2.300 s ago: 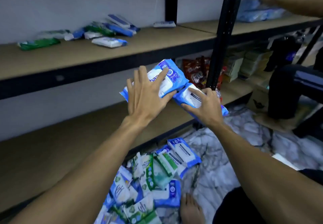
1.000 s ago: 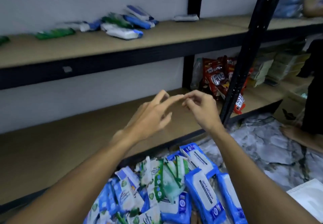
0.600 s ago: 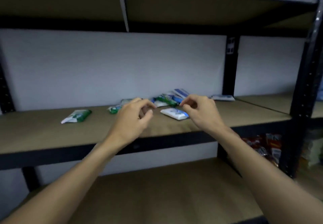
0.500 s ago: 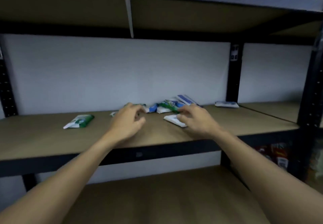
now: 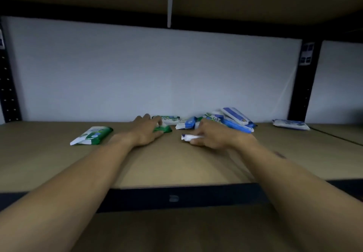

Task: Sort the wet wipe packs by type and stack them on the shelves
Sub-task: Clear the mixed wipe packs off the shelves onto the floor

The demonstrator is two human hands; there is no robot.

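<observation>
Dim light, pale wall (image 5: 157,71) behind a tan shelf board (image 5: 176,169), black uprights (image 5: 303,86) at both sides.

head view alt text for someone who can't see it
Two bare hands reach onto a shelf: the left hand lies on a green pack, the right hand grips a white pack. A pile of blue and green packs lies behind them.

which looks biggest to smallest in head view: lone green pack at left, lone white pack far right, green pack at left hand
lone green pack, nearer the camera, so unsure
lone white pack
green pack, partly hidden by the left hand
</observation>
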